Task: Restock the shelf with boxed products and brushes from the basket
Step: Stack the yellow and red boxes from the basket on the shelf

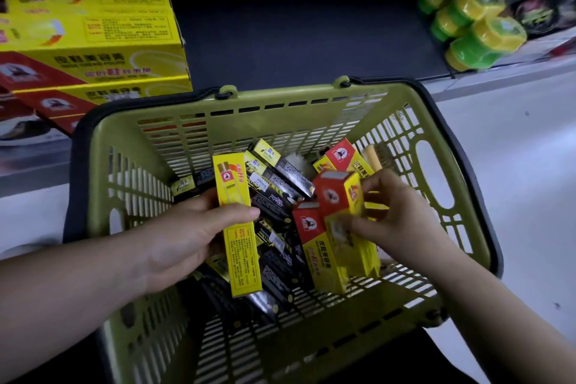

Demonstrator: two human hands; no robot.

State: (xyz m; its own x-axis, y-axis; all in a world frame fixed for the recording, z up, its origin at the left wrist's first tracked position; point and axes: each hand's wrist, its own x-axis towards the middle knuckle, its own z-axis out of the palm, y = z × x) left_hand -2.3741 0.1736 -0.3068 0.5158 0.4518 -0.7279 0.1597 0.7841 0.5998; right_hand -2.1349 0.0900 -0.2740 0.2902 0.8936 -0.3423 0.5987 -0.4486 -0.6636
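Two large yellow cartons (pixel 93 19), printed "皮鞋美容膏", sat stacked at the shelf's (pixel 296 34) left end. Before its front edge stood the green basket (pixel 280 112), full of black boxes (pixel 277 178) and a brush (pixel 372 156). Inside, the left hand (pixel 184 240) gripped a long yellow box (pixel 238 221); the right hand (pixel 396 215) pinched a red-and-yellow box (pixel 339 193) with blurred print.

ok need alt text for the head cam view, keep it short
Two hands reach into a green basket of boxed products: the left hand grips a long yellow box, the right hand holds a red-and-yellow box. Black boxes and a brush lie inside; beyond is a dark shelf with big yellow cartons and green jars.
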